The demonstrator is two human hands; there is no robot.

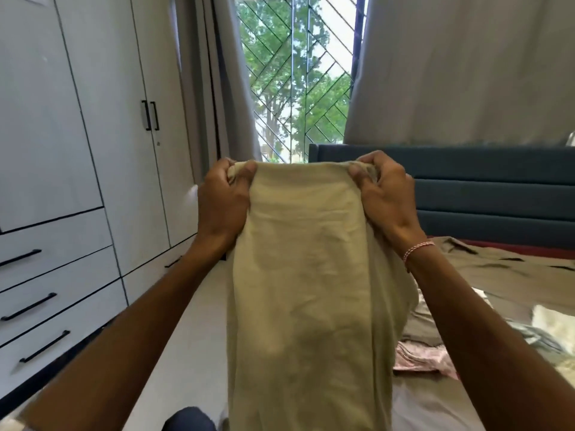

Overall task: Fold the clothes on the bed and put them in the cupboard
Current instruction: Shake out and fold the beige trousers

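Two bare hands hold up a pale beige cotton garment point(305, 275) in front of the person. The left hand point(222, 202) and right hand point(384, 194) each grip a top corner, set apart. It hangs between a white cupboard point(93, 135) and a bed point(497, 384) strewn with clothes.

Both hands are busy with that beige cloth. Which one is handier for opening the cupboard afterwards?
Probably the left hand. The cupboard and its handles stand on that side, while the right hand is over toward the bed. Both grip the cloth.
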